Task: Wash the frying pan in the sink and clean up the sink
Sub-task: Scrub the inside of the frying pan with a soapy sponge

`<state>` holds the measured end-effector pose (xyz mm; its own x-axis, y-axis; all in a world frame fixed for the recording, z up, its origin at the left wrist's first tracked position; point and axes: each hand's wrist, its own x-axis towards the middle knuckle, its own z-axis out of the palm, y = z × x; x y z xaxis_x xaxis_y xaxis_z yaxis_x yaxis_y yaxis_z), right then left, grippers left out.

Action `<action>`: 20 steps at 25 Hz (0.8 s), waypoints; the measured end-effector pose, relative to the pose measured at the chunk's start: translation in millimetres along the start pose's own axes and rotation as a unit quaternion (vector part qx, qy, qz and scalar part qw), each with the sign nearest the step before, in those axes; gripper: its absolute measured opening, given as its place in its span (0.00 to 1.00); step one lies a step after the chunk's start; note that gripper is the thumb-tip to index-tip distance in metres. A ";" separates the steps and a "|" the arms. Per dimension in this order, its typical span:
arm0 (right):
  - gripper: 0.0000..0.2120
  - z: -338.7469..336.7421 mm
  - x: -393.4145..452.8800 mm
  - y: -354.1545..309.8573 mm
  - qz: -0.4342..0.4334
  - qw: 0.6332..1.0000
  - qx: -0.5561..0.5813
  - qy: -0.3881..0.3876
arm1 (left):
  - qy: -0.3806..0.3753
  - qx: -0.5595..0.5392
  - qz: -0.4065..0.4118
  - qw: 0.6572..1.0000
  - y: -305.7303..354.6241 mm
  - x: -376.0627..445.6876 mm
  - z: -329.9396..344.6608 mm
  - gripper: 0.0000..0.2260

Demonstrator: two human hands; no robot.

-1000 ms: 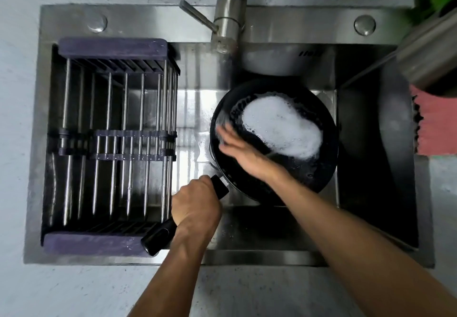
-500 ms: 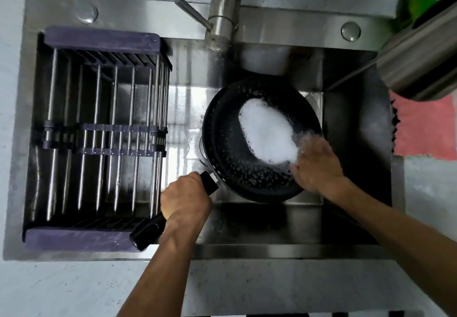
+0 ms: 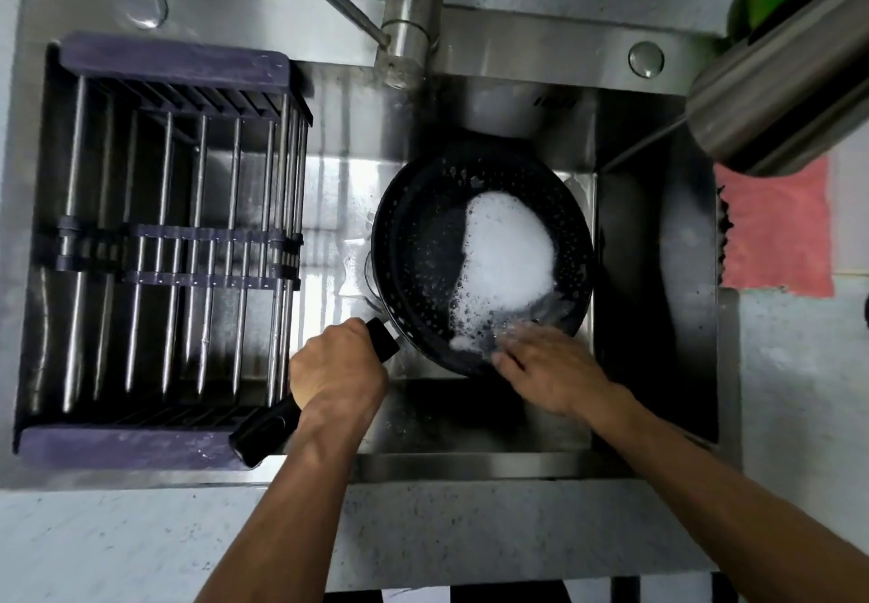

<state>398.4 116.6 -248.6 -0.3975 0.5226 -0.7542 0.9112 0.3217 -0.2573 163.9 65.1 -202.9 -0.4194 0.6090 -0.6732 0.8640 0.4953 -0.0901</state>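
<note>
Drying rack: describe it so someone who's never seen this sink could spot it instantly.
Start at the steel sink and look to the left half of the basin, away from the frying pan. The drying rack spans it front to back. It is the only thing there built from parallel metal rods running between two purple end bars.

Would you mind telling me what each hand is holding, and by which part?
The left hand grips the pan by its black handle. The right hand rubs the pan's near rim; whether it holds anything cannot be told.
</note>
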 end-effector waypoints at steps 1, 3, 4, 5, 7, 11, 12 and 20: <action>0.25 -0.7 -0.7 -1.1 -0.015 0.999 0.035 -0.028 | 0.002 0.002 0.002 1.000 0.3 0.3 -0.4 0.14; 0.25 -6.8 0.2 1.4 -0.008 0.999 0.038 -0.030 | -0.002 -0.001 0.003 1.000 -0.4 0.4 0.7 0.14; 0.26 -8.8 -1.9 0.4 0.010 1.000 0.025 -0.004 | -0.004 -0.006 0.004 1.000 -0.5 0.2 1.1 0.14; 0.25 -7.3 -2.4 0.0 0.008 1.000 0.007 -0.002 | -0.001 -0.008 0.003 1.000 -0.8 0.5 1.1 0.14; 0.24 -6.2 -6.1 -5.8 -0.030 0.995 0.060 -0.072 | 0.002 -0.001 0.004 1.000 -0.6 2.3 1.6 0.14; 0.27 -18.7 4.4 -0.5 0.023 0.994 -0.102 -0.042 | -0.001 -0.008 0.007 1.000 -0.8 1.0 3.0 0.13; 0.27 -21.0 5.2 -8.5 0.021 0.995 -0.094 -0.031 | 0.004 -0.004 0.008 1.000 -1.5 2.2 3.3 0.13; 0.37 -59.2 125.3 -123.1 0.001 0.745 0.657 0.115 | 0.021 0.016 0.033 0.999 -1.8 2.6 9.4 0.13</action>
<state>230.1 189.3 -275.6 -0.2669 0.6925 -0.6703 0.1695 -0.6509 -0.7400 163.9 60.0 -211.4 -0.3723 0.6659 -0.6465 0.8985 0.4333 -0.0712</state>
